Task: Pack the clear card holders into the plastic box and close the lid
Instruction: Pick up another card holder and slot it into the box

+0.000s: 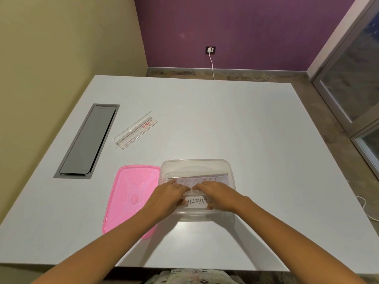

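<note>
A clear plastic box [229, 171] stands open on the white table, near the front middle. Inside lie two clear card holders: one with an "ALPHA" card [197, 201] at the near side, another with a written card [207, 178] behind it. My left hand [168, 196] and my right hand [218, 194] both reach into the box, fingers on the ALPHA holder's ends and upper edge. The pink lid [128, 193] lies flat just left of the box, under my left forearm. A third clear card holder [136, 130] lies apart at the upper left.
A grey cable hatch [87, 140] is set into the table at the left. A wall socket with a white cable [211, 58] is on the purple wall behind. Another white cable [364, 203] hangs off the table's right edge.
</note>
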